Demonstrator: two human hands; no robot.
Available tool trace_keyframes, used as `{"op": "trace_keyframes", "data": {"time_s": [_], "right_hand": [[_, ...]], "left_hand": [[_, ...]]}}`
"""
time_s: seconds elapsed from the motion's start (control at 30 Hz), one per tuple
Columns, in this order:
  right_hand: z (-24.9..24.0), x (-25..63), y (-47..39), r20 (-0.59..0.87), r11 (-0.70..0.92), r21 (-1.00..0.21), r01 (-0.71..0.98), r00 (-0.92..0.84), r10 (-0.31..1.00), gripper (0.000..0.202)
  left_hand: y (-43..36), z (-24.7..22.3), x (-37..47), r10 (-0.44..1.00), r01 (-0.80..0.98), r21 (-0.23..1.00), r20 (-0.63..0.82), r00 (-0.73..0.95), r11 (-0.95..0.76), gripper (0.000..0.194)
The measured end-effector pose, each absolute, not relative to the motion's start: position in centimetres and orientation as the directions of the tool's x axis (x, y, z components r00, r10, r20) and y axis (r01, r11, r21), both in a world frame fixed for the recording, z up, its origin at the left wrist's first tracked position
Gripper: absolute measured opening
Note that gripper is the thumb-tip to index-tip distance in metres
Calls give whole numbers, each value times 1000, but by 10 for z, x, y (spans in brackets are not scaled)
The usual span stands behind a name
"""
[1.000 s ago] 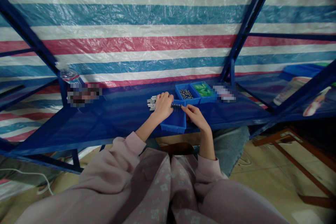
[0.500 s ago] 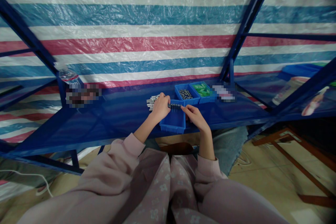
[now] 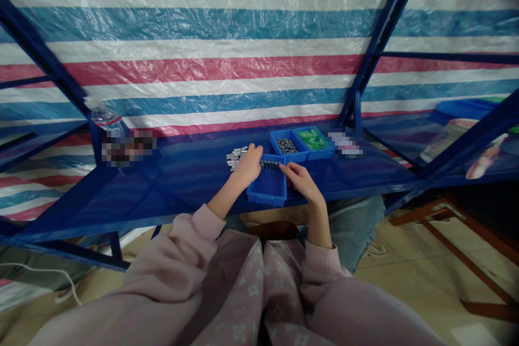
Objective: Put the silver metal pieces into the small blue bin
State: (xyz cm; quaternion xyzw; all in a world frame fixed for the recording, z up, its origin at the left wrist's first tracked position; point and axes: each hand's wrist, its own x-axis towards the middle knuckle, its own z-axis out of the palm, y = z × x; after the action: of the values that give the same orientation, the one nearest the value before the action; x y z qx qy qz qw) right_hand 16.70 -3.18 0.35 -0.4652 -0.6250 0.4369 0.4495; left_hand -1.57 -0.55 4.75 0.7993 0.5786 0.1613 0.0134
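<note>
A row of small dark metal pieces (image 3: pixel 271 163) spans the far part of a blue tray (image 3: pixel 266 198) at the shelf's front edge. My right hand (image 3: pixel 298 175) pinches the row's right end. My left hand (image 3: pixel 250 164) is closed at the row's left end, its fingertips beside a pile of silvery metal tubes (image 3: pixel 234 161); what its fingers hold is too small to make out. Behind the tray stands a blue bin of small metal parts (image 3: pixel 286 145), and right of it a bin with green packets (image 3: pixel 311 138).
A plastic bottle (image 3: pixel 106 119) stands at the left on the blue shelf (image 3: pixel 182 194), by a blurred item. Another blurred item (image 3: pixel 346 143) lies right of the bins. Blue posts rise at both sides, and a clear container (image 3: pixel 448 139) is at the far right.
My left hand has shifted very slightly left, showing a little more of the row's left end. My right hand has stayed in place.
</note>
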Motion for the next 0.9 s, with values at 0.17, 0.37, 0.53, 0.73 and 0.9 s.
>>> {"op": "trace_keyframes", "data": {"time_s": [0.17,0.37,0.53,0.73,0.9], "right_hand": [[2,168,-32,164,197,-960,197,-172,971,46],[2,168,-31,162,193,-961,196,-166,973,47],[4,167,-32,158,189,-962,196,-162,974,47],[4,167,-32,168,198,-959,202,-156,973,47],[5,166,-32,153,181,-965,191,-151,977,49]], "left_hand": [[0,45,-19,923,912,212,243,299,-351,23],[1,49,-23,918,895,227,201,342,-383,26],[-8,54,-15,912,913,107,172,372,-393,46],[-14,50,6,916,942,-25,228,330,-334,48],[-12,48,12,926,951,-52,218,308,-304,48]]}}
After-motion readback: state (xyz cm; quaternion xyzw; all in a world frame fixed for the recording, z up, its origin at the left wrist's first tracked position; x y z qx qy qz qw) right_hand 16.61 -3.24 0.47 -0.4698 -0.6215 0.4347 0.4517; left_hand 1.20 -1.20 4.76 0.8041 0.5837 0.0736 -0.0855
